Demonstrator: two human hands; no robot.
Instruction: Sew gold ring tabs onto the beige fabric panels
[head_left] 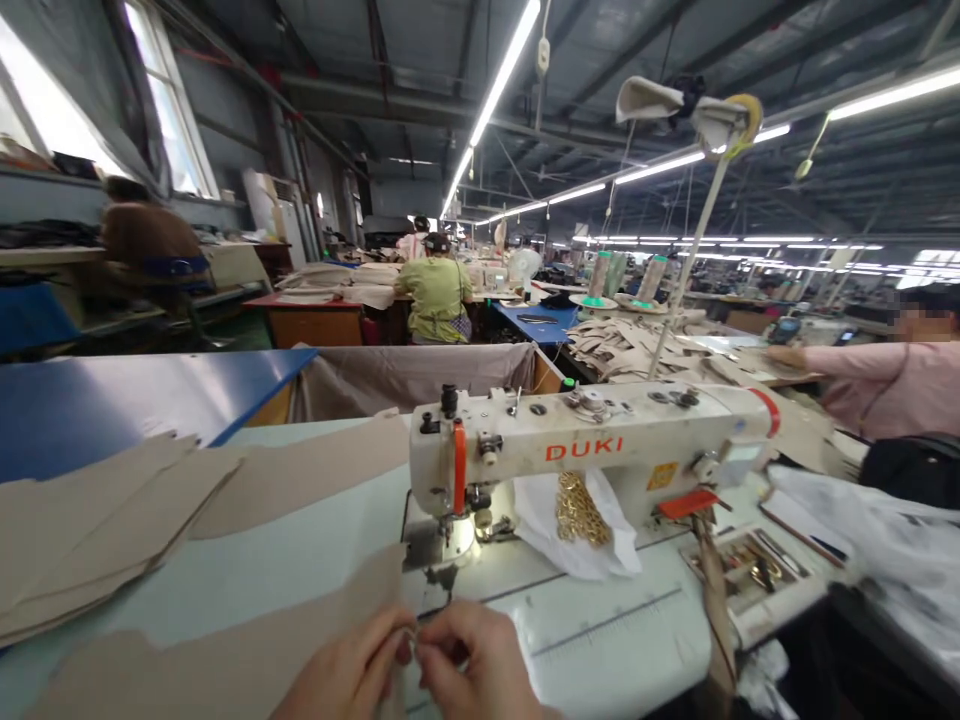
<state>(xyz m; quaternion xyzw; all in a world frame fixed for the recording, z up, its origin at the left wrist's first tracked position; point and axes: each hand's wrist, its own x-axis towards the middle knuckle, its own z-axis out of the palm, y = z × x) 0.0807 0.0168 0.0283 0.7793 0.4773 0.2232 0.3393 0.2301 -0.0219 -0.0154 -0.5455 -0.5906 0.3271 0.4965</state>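
Both my hands meet at the bottom edge, in front of a white DUKI sewing machine (600,445). My left hand (349,675) pinches the end of a tan fabric piece (225,660) that lies across the pale table (247,565). My right hand (469,665) is closed in a pinch against the left fingertips, on a small item I cannot make out. The needle and presser foot (450,535) stand just beyond my fingers.
A stack of tan cut pieces (90,530) lies at the left. A white bag with gold chain (581,515) sits under the machine arm, a tool tray (754,565) to its right. A person in pink (885,385) works at right; others sit farther back.
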